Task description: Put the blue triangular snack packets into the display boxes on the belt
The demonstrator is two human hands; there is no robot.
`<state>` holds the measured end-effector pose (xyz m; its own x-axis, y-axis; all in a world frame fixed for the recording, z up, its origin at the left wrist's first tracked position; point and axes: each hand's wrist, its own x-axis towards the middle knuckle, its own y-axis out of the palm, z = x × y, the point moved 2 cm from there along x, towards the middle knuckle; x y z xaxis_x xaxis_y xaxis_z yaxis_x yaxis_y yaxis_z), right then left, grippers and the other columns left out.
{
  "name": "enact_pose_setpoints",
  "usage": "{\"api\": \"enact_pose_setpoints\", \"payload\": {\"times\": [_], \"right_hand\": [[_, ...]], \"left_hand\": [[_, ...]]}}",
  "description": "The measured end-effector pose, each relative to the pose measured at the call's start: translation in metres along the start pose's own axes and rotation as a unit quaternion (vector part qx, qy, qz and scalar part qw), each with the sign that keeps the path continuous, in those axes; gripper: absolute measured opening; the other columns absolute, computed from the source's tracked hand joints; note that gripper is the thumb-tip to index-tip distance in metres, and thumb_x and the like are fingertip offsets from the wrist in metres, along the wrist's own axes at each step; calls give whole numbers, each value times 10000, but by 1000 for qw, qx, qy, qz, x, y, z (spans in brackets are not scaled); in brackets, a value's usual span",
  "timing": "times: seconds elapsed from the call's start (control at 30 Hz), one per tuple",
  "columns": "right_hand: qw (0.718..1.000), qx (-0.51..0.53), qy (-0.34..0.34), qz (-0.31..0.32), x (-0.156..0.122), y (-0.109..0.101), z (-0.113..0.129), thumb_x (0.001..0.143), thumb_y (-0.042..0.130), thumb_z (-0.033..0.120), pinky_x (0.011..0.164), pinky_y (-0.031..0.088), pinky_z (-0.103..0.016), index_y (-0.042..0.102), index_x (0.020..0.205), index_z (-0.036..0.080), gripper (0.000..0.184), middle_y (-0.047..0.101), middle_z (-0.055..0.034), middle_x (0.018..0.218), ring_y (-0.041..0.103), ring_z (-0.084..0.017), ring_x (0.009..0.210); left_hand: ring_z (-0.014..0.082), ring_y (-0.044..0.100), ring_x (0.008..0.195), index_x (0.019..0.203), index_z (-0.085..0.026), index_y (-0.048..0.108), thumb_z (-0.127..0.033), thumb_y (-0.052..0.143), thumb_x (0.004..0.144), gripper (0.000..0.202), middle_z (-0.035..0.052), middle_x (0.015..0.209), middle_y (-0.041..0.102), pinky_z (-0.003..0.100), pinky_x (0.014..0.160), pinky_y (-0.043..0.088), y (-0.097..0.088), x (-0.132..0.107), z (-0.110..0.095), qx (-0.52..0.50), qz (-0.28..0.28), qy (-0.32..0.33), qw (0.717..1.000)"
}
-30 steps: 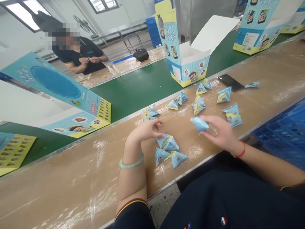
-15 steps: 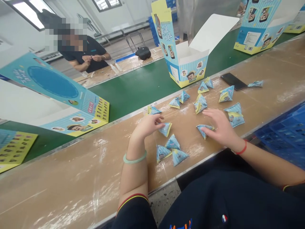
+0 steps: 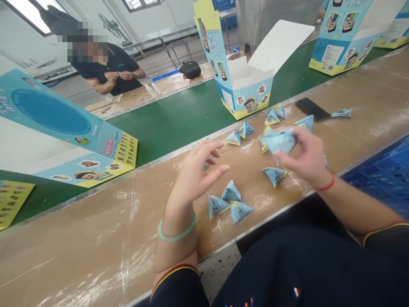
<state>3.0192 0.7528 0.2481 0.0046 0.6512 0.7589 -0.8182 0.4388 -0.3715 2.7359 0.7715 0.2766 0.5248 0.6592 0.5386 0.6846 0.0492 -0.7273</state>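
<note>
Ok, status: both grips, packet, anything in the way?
Right grip pinching a blue packet, lifted. Left grip open, another packet partly hidden behind it. Possible obstacles: loose packet below the held one, three-packet cluster to its left.

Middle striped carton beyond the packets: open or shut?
Open: on the carton, the white lid flap stands tilted outward, leaving white inside walls visible. Can't tell whether it's empty: bottom hidden.

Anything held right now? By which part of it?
Right hand holds a blue pouch, grip at its right-hand end in the picture; blur hides the exact corner. Left hand: nothing visible held.
</note>
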Motion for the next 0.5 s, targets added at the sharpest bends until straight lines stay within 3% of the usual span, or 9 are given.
{"api": "enact_pose_setpoints", "payload": {"times": [0.1,0.2,0.27,0.33,0.4,0.5], "right_hand": [[1000,-21,6,4,-8,-25,-13,801,735,418,831,588,-419,680,1085,215,354,748,-64,1032,709,-263,923],[997,-29,59,37,-21,-32,-24,841,700,426,842,593,-419,675,1102,210,339,754,-79,1044,716,-277,948],[994,-33,82,62,-27,-33,-26,860,682,433,846,599,-427,673,1084,222,307,759,-72,1019,723,-280,931],[995,-31,84,35,-30,-37,-22,884,654,421,897,594,-457,665,1095,225,288,756,-84,1065,722,-296,991],[999,-15,46,3,-29,-41,-15,883,660,416,964,577,-480,660,1125,231,305,744,-98,1142,708,-313,1083],[1000,-4,1,12,-25,-42,-11,887,666,378,1018,560,-472,665,1176,244,319,730,-94,1211,694,-301,1146]], "left_hand": [[224,673,1007,1342,-239,585,-551,607,953,499,98,1220,671,377,854,600,-5,-2,8,54,113,-48,991],[271,674,1053,1373,-245,578,-596,608,930,566,114,1327,651,461,936,573,2,-3,15,73,188,-90,975],[283,674,1058,1391,-249,569,-604,594,930,582,117,1346,646,476,949,564,6,-2,16,67,205,-99,971],[288,676,1061,1395,-253,568,-624,580,928,596,119,1355,642,469,942,564,8,-2,16,61,209,-103,971],[293,676,1071,1384,-256,574,-657,573,920,614,118,1361,642,467,952,562,6,-2,17,63,203,-109,971],[299,672,1088,1378,-259,573,-692,561,913,636,111,1335,655,475,978,558,2,-2,18,77,188,-116,972]]}}
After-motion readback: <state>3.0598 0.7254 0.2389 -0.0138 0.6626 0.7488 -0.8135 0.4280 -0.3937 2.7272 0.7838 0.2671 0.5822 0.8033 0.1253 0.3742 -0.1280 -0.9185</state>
